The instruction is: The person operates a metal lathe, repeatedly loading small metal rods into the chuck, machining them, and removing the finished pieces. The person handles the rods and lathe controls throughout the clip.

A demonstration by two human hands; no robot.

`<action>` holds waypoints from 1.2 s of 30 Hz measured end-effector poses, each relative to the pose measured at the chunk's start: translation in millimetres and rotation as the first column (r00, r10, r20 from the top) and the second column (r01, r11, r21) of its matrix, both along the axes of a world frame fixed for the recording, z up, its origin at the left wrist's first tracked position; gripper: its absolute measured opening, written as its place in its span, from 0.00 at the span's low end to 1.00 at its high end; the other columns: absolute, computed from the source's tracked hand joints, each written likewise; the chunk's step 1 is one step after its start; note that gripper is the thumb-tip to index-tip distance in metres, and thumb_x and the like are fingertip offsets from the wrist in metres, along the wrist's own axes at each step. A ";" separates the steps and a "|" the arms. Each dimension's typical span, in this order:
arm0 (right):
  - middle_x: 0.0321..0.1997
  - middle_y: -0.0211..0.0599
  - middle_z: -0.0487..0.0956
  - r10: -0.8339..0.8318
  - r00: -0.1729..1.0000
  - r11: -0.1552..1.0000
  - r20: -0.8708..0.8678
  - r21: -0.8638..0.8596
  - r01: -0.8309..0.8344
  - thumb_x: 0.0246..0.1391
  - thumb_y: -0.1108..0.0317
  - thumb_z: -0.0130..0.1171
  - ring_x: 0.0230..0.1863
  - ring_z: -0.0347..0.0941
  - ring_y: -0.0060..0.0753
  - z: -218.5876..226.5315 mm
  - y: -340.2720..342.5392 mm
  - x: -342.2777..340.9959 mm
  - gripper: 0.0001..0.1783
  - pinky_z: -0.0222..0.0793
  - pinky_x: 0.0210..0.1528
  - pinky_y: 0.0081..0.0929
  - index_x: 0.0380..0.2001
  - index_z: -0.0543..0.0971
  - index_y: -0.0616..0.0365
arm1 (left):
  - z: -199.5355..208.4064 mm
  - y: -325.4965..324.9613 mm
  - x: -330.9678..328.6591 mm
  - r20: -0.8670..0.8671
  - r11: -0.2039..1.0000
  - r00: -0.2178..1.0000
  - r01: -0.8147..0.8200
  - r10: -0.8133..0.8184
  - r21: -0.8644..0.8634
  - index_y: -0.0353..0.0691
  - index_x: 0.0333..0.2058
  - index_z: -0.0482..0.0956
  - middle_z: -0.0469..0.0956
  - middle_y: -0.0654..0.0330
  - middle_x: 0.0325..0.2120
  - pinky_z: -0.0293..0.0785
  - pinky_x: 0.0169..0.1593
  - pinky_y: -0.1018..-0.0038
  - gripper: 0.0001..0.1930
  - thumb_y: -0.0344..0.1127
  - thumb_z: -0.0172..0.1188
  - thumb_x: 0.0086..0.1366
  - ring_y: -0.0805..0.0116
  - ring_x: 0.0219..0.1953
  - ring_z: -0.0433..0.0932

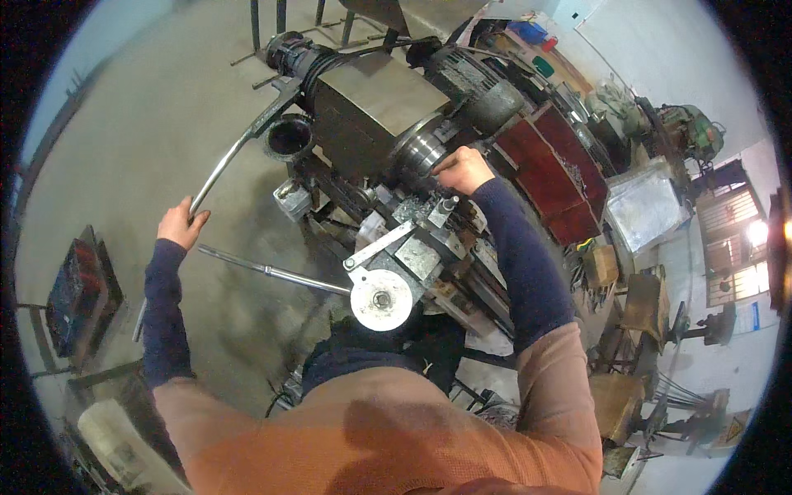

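A long metal lever (pixel 224 167) slants down from the headstock (pixel 356 124) of a lathe. My left hand (pixel 181 224) is wrapped round it, and its lower end passes beside my left sleeve. At the round steel chuck (pixel 417 152) is my right hand (pixel 464 170), fingers closed at its front face. What those fingers hold, if anything, is hidden. Below the chuck sits the tool carriage (pixel 419 257), with metal chips about it. Nearer my body are a pale round disc (pixel 381 300) and a second metal rod (pixel 272 271) running out leftward from it.
Right of the lathe stands a dark red metal tray (pixel 551 172). Farther right are a wrapped silvery sheet (pixel 648 206) and cardboard boxes (pixel 601 266). A motor (pixel 487 91) sits behind the chuck. On the left floor lies a dark red block-like object (pixel 81 285).
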State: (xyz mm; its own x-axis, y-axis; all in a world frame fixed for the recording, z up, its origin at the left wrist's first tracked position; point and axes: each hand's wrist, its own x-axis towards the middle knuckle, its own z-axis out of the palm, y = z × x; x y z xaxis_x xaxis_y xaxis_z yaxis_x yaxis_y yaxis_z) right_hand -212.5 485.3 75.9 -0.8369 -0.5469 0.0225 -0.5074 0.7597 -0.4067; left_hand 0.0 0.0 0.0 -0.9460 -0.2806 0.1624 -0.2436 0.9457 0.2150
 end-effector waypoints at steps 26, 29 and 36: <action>0.43 0.48 0.74 -0.068 0.937 0.996 -0.343 -0.076 0.045 0.28 0.67 0.56 0.44 0.69 0.48 21.8 14.7 33.6 0.16 0.65 0.45 0.32 0.27 0.79 0.58 | -83.3 -12.3 -178.8 -0.399 0.940 0.916 0.178 -0.050 0.290 0.36 0.37 0.76 0.78 0.52 0.29 0.72 0.38 0.65 0.17 0.41 0.55 0.52 0.55 0.33 0.77; 0.47 0.49 0.72 -0.099 0.879 0.985 -0.466 -0.170 0.021 0.26 0.69 0.59 0.40 0.68 0.52 26.9 64.4 62.0 0.15 0.66 0.42 0.39 0.26 0.79 0.58 | -210.1 25.7 -200.0 0.181 0.964 0.959 0.181 -0.217 0.193 0.45 0.42 0.74 0.75 0.48 0.38 0.69 0.48 0.61 0.25 0.51 0.58 0.46 0.53 0.43 0.74; 0.49 0.55 0.70 -0.563 0.775 0.824 -0.285 -0.134 0.550 0.27 0.72 0.59 0.47 0.70 0.50 13.1 226.0 188.6 0.19 0.65 0.49 0.34 0.32 0.79 0.58 | -186.9 52.2 -229.6 0.416 0.874 0.836 0.457 -0.357 -0.168 0.52 0.38 0.76 0.78 0.59 0.32 0.71 0.35 0.62 0.11 0.38 0.47 0.58 0.59 0.37 0.77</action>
